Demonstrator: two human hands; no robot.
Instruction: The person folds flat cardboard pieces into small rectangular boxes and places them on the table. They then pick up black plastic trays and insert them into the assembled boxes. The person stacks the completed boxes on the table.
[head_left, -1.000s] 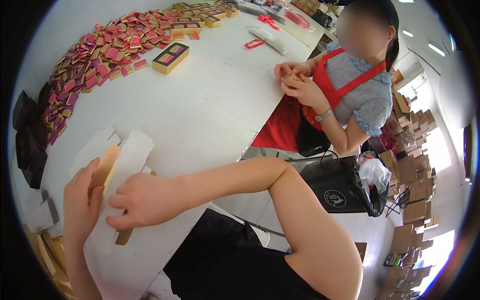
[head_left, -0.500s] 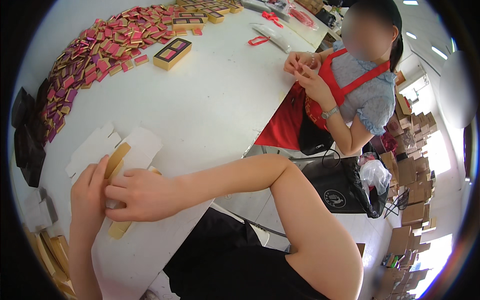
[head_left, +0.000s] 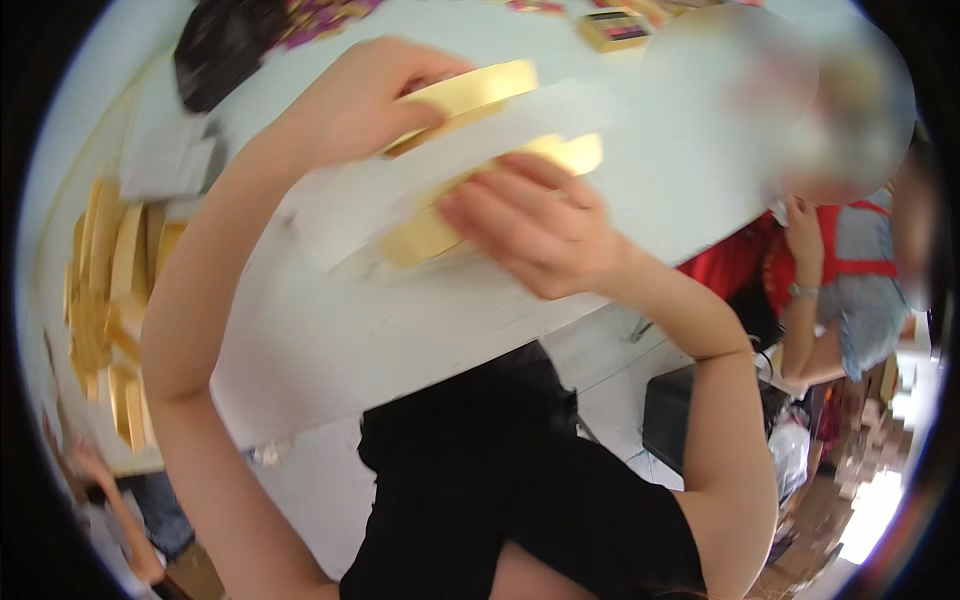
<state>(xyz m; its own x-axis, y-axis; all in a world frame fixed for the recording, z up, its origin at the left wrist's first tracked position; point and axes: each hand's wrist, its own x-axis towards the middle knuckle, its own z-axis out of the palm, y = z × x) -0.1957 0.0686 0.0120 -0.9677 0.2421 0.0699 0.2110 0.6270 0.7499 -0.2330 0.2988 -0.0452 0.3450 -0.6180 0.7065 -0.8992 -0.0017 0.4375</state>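
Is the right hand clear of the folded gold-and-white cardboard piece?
No: the right hand has its fingers over the near gold side of that cardboard piece.

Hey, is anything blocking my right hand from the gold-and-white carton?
Nothing visible: your right hand is at the near gold side of the carton, with your left hand holding the far side. Blur hides finer contact.

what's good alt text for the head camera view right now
A person's left hand and right hand grip opposite sides of a blurred gold-and-white cardboard piece over a white table. Gold boxes are piled at left; a co-worker in a red apron is at right.
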